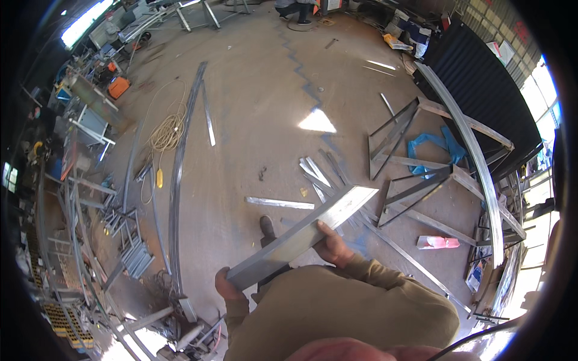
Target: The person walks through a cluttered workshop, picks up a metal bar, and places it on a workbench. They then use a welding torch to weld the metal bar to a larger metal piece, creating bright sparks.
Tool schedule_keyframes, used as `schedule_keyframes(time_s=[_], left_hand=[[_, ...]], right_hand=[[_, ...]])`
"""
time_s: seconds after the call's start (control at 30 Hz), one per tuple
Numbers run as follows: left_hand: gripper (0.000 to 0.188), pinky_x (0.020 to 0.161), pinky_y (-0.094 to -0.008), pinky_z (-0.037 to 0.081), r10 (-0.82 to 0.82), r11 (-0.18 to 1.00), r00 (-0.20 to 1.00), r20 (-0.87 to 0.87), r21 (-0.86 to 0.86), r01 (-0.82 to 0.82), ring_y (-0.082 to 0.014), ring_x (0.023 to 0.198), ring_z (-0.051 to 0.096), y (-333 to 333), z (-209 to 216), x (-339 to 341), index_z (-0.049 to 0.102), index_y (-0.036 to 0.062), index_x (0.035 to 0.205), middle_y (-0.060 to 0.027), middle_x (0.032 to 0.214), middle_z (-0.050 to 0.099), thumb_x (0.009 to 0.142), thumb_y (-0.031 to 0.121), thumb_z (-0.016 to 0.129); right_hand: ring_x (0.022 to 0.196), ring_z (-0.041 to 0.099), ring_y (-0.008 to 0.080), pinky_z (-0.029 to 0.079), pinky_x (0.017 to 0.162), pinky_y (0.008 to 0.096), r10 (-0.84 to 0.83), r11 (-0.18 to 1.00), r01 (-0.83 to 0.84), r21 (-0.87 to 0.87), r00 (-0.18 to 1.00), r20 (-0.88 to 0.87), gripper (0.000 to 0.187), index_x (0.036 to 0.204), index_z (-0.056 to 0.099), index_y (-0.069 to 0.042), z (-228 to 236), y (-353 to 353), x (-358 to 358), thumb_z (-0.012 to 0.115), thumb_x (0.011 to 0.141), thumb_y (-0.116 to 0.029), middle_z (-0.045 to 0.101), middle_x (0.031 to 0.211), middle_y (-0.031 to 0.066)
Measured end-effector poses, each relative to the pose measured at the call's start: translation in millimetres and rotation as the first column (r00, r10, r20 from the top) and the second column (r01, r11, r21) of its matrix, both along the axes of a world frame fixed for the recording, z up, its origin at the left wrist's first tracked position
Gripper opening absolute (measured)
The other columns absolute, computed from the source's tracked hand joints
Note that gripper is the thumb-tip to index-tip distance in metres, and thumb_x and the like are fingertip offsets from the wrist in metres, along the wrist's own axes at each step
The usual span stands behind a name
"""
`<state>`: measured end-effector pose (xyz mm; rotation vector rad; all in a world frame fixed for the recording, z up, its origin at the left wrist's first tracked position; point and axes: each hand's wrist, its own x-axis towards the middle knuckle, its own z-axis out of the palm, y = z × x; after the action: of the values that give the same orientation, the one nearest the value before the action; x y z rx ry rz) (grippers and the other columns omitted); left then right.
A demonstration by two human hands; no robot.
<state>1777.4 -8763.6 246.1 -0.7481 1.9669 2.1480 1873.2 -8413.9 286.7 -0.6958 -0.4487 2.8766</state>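
Note:
A length of grey metal box tube is held in front of my body, slanting from lower left up to the right. Its far right end is cut at an angle and catches bright light. My left hand grips the lower left end, its fingers partly hidden by the tube. Farther along the near side, my right hand is closed on the tube with the thumb on top. Beyond it, several short metal offcuts lie on the floor, and a flat shiny strip rests to their left.
Triangular metal trestles stand at right, bearing long metal profiles. Blue plastic sheeting hangs there. A long steel bar and a coiled cable lie on the floor at left, near stacked metal pieces. A person is at the far end.

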Motion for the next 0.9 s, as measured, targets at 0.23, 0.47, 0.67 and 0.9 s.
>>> schedule_keyframes(time_s=[0.23,0.47,0.67,0.9], left_hand=[[0.032,0.095,-0.0399,0.048,-0.321,0.936,0.946,-0.045,-0.168,0.31,-0.0285,0.102,0.063,148.0,21.1,-280.8,0.073,-0.0048,0.1,-0.0158,0.107,0.069,0.094,0.02,0.053],[0.032,0.096,-0.0391,0.047,-0.419,0.892,0.908,-0.012,-0.189,0.409,-0.0276,0.104,0.062,308.5,32.3,-497.0,0.073,-0.0038,0.1,-0.0144,0.108,0.069,0.093,0.021,0.053],[0.035,0.097,-0.0385,0.046,-0.396,0.902,0.916,0.06,-0.164,0.4,-0.0268,0.105,0.061,482.4,39.5,-664.0,0.07,-0.0026,0.108,-0.0135,0.109,0.067,0.097,0.026,0.054],[0.035,0.097,-0.0351,0.045,-0.617,0.776,0.787,0.02,-0.147,0.613,-0.0202,0.105,0.059,725.6,62.7,-824.6,0.068,-0.0015,0.114,-0.0097,0.111,0.066,0.1,0.03,0.062]], right_hand=[[0.126,0.058,0.0297,0.039,0.12,0.0444,-0.235,0.948,0.27,-0.166,0.95,0.204,0.045,0.133,0.058,0.0,-1.0,101.4,-190.8,0.068,0.101,-0.031,0.065,0.134,0.0138],[0.126,0.058,0.0299,0.04,0.118,0.0442,-0.35,0.912,0.381,-0.153,0.916,0.194,0.046,0.133,0.058,0.0,-15.8,230.5,-372.1,0.067,0.102,-0.033,0.064,0.133,0.0147],[0.118,0.061,0.0268,0.045,0.112,0.0429,-0.365,0.887,0.427,-0.177,0.882,0.297,0.042,0.127,0.06,-0.002,-32.4,397.5,-548.1,0.067,0.102,-0.035,0.067,0.124,0.0109],[0.109,0.063,0.0243,0.05,0.104,0.0424,-0.494,0.833,0.546,-0.09,0.808,0.321,0.035,0.119,0.063,-0.008,11.3,610.3,-670.8,0.066,0.103,-0.039,0.068,0.113,0.0062]])
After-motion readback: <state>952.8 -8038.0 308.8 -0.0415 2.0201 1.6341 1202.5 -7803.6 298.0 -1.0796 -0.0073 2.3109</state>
